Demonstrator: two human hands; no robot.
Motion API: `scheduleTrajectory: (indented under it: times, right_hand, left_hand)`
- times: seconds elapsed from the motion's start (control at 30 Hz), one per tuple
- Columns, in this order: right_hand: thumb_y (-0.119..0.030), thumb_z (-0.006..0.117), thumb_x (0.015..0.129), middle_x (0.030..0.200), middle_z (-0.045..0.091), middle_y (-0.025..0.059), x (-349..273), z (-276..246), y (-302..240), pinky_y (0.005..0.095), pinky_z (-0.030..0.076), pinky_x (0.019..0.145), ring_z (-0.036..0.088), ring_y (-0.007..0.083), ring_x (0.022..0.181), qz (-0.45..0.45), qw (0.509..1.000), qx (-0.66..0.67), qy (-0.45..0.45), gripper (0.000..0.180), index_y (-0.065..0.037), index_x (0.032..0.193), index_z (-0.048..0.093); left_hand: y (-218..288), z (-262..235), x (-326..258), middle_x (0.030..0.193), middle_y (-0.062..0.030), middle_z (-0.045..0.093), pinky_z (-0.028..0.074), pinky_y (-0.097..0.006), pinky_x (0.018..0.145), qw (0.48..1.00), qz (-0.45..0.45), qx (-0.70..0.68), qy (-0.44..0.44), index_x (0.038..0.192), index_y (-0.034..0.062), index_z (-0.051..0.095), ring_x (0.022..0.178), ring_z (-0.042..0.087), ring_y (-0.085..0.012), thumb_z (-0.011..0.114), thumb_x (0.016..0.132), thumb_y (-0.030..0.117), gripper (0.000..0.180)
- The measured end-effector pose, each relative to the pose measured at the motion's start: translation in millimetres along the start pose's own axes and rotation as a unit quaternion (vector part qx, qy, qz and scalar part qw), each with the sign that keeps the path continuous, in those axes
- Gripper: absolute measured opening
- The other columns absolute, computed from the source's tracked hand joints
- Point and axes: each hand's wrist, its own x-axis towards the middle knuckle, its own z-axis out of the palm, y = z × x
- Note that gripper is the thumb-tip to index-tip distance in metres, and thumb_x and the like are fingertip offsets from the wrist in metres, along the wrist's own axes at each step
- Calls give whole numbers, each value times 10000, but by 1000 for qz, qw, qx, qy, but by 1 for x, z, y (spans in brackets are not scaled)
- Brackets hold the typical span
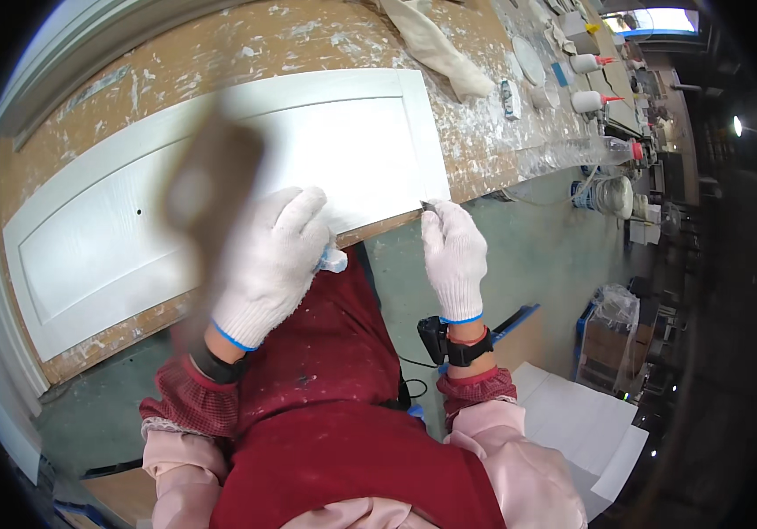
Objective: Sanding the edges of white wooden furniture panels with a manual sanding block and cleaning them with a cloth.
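Observation:
A white cabinet door panel [343, 132] with a raised frame and a small dark hole lies on the paint-marked workbench [308, 44]. My left hand [277, 256], in a white knit glove, is over the panel's near edge. Its fingers are curled round a crumpled white and light-blue thing [334, 259], mostly hidden by the hand; its kind does not show. At the panel's near right corner is my gloved right hand [454, 251]. Between its thumb and fingers is pinched a small dark blade-like tip [427, 206]; the rest of it is hidden.
A blurred brown shape [211, 185] hides part of the panel and my left wrist. Along the bench's right part lie a cream cloth [440, 48], a clear plastic bottle [572, 155] and white glue bottles [586, 101] with red tips. Buckets [612, 196] and cardboard [572, 419] are on the floor.

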Motion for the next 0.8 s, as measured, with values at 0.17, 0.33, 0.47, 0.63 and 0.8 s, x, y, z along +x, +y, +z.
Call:
scheduleTrajectory:
  times: [0.17, 0.33, 0.47, 0.63, 0.8]
  right_hand:
    - [-218, 591, 933, 1016, 670, 162, 4, -1, -6, 414, 522, 795, 663, 339, 911, 98, 995, 4, 0, 239, -44, 1082, 660]
    - [-194, 602, 925, 997, 670, 168, 2, 1, -4, 407, 519, 795, 661, 336, 899, 67, 997, -20, 9, 230, -26, 1071, 660]
    - [-195, 599, 928, 986, 666, 172, 4, 0, -7, 411, 517, 791, 653, 350, 902, 40, 999, -32, 11, 231, -27, 1077, 657]
    - [-197, 596, 929, 983, 660, 180, 5, 0, -8, 412, 515, 789, 651, 354, 899, 43, 999, -30, 4, 234, -29, 1081, 656]
    - [-197, 597, 928, 990, 660, 180, 9, 1, -8, 407, 515, 789, 652, 349, 896, 65, 996, -52, -11, 238, -30, 1086, 655]
  left_hand:
    - [-6, 4, -1, 1041, -101, 581, 512, -361, 799, 972, 154, 164, 72, 953, 55, 643, 971, 601, -263, 639, 763, 98, 194]
    - [-8, 7, -5, 1160, -49, 620, 497, -398, 886, 980, 122, 139, 71, 806, 90, 620, 1089, 587, -269, 698, 638, 133, 190]
    - [-11, 10, -8, 1165, -62, 616, 497, -400, 899, 978, 129, 143, 75, 833, 96, 624, 1105, 579, -272, 699, 660, 155, 197]
    - [-7, 6, -8, 1172, -72, 612, 501, -400, 896, 981, 121, 144, 56, 826, 95, 630, 1119, 571, -269, 705, 679, 171, 181]
    - [-11, 8, -8, 1187, -71, 606, 500, -401, 891, 977, 129, 155, 70, 829, 94, 633, 1118, 571, -266, 715, 674, 200, 205]
